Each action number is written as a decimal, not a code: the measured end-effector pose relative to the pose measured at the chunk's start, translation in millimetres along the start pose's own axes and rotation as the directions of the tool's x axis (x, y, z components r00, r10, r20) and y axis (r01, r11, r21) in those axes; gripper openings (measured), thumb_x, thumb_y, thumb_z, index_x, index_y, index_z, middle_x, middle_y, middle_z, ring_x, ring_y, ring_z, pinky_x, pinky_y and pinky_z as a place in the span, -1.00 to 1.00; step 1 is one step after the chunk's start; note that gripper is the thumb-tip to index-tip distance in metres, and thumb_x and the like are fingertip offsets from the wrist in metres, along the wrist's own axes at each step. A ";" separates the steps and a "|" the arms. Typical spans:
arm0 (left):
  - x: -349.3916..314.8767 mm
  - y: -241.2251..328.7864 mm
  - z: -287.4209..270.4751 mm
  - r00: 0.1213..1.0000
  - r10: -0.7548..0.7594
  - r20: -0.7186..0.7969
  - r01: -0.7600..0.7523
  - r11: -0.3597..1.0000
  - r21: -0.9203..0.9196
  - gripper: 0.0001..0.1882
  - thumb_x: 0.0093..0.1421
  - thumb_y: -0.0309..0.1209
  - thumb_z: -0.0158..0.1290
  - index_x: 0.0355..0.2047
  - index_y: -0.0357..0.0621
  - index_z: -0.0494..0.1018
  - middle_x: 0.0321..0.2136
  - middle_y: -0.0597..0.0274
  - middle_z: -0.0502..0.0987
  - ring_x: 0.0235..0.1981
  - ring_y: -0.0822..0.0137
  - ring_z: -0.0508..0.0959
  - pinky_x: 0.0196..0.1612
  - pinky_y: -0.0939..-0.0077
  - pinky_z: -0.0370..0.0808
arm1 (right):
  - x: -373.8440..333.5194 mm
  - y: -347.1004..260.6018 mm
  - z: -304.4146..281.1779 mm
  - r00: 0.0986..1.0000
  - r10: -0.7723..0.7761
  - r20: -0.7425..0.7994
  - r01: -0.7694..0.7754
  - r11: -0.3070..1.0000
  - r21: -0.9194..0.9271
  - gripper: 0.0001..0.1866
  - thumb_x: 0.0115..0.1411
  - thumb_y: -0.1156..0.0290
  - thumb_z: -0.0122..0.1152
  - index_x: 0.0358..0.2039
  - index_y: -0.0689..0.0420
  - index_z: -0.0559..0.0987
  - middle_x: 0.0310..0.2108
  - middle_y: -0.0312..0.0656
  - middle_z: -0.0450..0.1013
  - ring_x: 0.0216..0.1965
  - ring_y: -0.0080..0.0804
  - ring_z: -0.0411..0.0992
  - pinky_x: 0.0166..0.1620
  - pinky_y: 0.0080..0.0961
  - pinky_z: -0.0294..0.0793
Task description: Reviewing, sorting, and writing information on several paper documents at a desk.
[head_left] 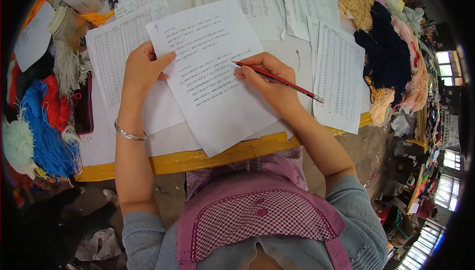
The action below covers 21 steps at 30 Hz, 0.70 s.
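Observation:
A white sheet of paper [213,126] with typed lines and some pencil marks lies at a tilt before me, its near corner reaching over the table's yellow edge. My left hand [143,68] pinches the sheet's left edge, thumb on top and fingers partly hidden beneath. In my right hand [269,79] is a red and black pencil [284,83], gripped near its point. The tip is at the typed lines, right of the sheet's middle; whether it touches the paper I cannot tell. Printed table sheets [339,74] lie to the right, and another [111,55] is partly under the held sheet.
Blue yarn [42,126], red yarn [57,104] and a dark phone-like object [84,104] crowd the left side. A clear plastic cup [67,25] stands at the far left. Navy yarn [388,47] and pink yarn [415,72] hang at the right. The table's yellow edge [170,162] runs in front.

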<state>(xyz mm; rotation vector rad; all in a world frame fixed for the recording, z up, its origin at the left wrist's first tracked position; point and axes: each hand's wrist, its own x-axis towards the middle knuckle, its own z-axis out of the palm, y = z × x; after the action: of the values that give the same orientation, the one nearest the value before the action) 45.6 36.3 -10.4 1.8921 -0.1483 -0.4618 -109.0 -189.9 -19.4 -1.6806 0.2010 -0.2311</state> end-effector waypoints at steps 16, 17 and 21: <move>6.9 -17.5 -0.3 0.988 0.138 0.071 -0.149 0.970 0.191 -0.64 -0.08 -0.38 0.33 -0.27 -0.26 0.55 -0.49 0.24 0.59 -0.52 0.45 0.50 -0.43 0.59 0.43 | -3.0 4.3 3.7 0.998 0.035 -0.044 -0.036 0.999 -0.035 -0.87 0.19 0.56 0.25 -0.24 0.25 0.54 -0.30 -0.20 0.60 -0.23 -0.62 0.54 -0.12 -0.67 0.53; 6.1 -17.0 0.4 0.988 0.142 0.059 -0.151 0.969 0.196 -0.65 -0.10 -0.37 0.34 -0.29 -0.25 0.56 -0.51 0.24 0.58 -0.54 0.45 0.50 -0.42 0.59 0.43 | -3.5 2.5 5.4 0.999 0.035 -0.041 -0.037 0.999 -0.036 -0.87 0.19 0.56 0.25 -0.24 0.25 0.54 -0.30 -0.20 0.60 -0.23 -0.62 0.54 -0.12 -0.67 0.53; 5.3 -13.9 -0.3 0.989 0.137 0.058 -0.147 0.958 0.245 -0.65 -0.09 -0.36 0.33 -0.29 -0.24 0.56 -0.51 0.26 0.58 -0.54 0.43 0.50 -0.40 0.54 0.44 | -6.5 0.4 11.9 1.000 -0.020 0.001 0.020 0.997 -0.077 -0.90 0.22 0.66 0.14 -0.24 0.31 0.50 -0.27 -0.11 0.59 -0.21 -0.49 0.58 -0.09 -0.60 0.57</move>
<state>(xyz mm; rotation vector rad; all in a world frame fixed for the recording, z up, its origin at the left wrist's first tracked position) 48.9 39.9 -24.4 2.1010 -0.3825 -0.3975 -112.1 -176.9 -21.3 -1.7599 0.1945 -0.2409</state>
